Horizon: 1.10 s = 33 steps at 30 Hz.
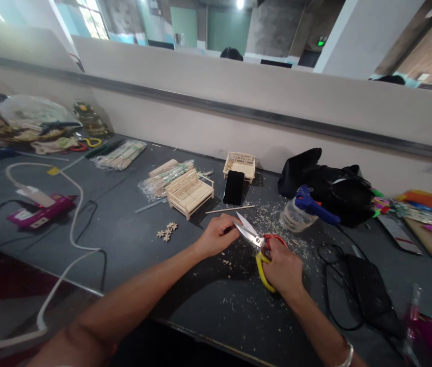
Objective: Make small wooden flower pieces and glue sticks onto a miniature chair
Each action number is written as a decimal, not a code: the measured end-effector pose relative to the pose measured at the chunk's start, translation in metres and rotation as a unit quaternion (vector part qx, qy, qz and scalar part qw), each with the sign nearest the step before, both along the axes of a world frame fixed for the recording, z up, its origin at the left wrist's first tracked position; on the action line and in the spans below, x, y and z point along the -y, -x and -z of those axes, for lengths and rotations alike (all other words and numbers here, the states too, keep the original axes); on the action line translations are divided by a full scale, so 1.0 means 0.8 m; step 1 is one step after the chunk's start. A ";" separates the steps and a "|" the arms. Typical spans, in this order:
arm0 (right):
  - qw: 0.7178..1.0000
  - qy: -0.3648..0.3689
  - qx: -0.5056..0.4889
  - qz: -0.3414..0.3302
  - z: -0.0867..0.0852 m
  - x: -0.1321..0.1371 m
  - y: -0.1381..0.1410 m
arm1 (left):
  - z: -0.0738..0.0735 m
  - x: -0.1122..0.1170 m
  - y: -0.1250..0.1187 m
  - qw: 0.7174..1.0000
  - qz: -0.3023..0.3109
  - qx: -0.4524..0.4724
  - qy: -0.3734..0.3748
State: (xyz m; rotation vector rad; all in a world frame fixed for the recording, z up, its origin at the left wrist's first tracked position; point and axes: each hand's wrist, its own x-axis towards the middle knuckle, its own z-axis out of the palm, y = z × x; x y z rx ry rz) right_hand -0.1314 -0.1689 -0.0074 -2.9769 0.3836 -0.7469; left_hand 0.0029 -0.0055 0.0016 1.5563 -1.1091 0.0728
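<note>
A person's right hand (285, 267) grasps a pair of scissors (258, 240) by the red and yellow handles, the blades parted and pointing toward the left hand (218, 235) above a dark table (120, 244). The left hand's fingers curl beside the blade tips; whether they pinch a small piece cannot be told from this view. Pale shavings (265, 219) litter the tabletop around and beneath the scissors.

Just beyond the hands, a thin wooden stick (230, 209) lies near a miniature wooden bench (190, 192) with a slatted seat. A black phone (234, 187) leans against a second miniature bench (240, 164), its back worked in a lattice. Small flower-shaped pieces (167, 232) sit in a cluster to the left, and a plastic-wrapped bundle of sticks (168, 178) lies behind the nearer bench.

To the right, a blue glue gun (315, 204) rests on a clear container (296, 216) in front of a black bag (326, 183). At far left, a white cable (78, 204) winds past a purple power strip (42, 211). A pale partition (200, 117) runs behind the table.
</note>
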 end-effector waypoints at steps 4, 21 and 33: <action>1.000 0.009 0.004 0.004 0.000 -0.001 0.001 | 0.000 0.000 0.001 1.000 0.000 0.004 0.012; 0.999 -0.028 0.015 -0.012 0.016 0.015 0.000 | -0.018 -0.002 0.006 0.991 0.051 -0.105 -0.067; 1.000 -0.004 0.017 -0.022 0.013 0.007 0.000 | -0.010 -0.001 0.004 0.995 0.046 -0.048 -0.077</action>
